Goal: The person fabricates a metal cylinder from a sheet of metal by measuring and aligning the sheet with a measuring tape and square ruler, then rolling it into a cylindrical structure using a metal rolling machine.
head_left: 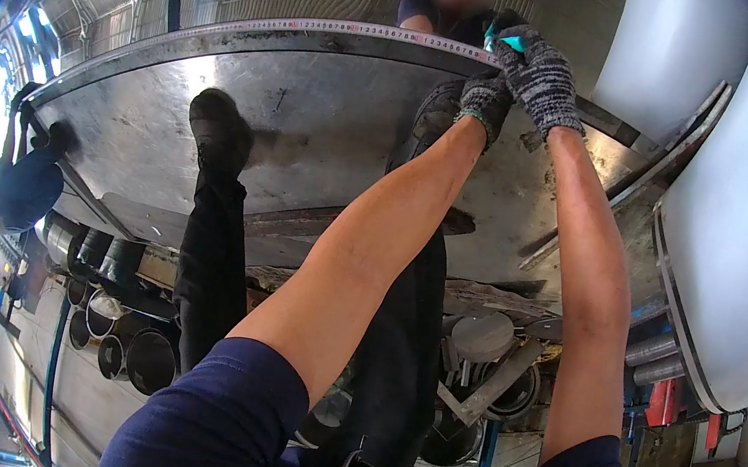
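Gloved hands at the far rim of the large round grey steel plate [313, 120]. The right hand [541, 77], in a grey knit glove, is closed around a small teal tool [510, 41], pressed to the white graduated measuring tape [345, 31] lying along the rim. The left hand [486, 104], also gloved, touches the right from beneath; its grip cannot be told. A black shoe [221, 131] stands on the plate.

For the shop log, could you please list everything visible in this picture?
steel plate: one, grey, centre.
measuring tape: one, pale, along plate's far edge.
teal tool: one, teal, in right hand.
white panels: two, white, right side.
pipe sections: several, dark, lower left, below plate.
people: two, dark tops, far edge and left edge.
shoes: two, black, on the plate.
left hand: one, grey glove, at far edge.
right hand: one, grey glove, gripping teal tool.
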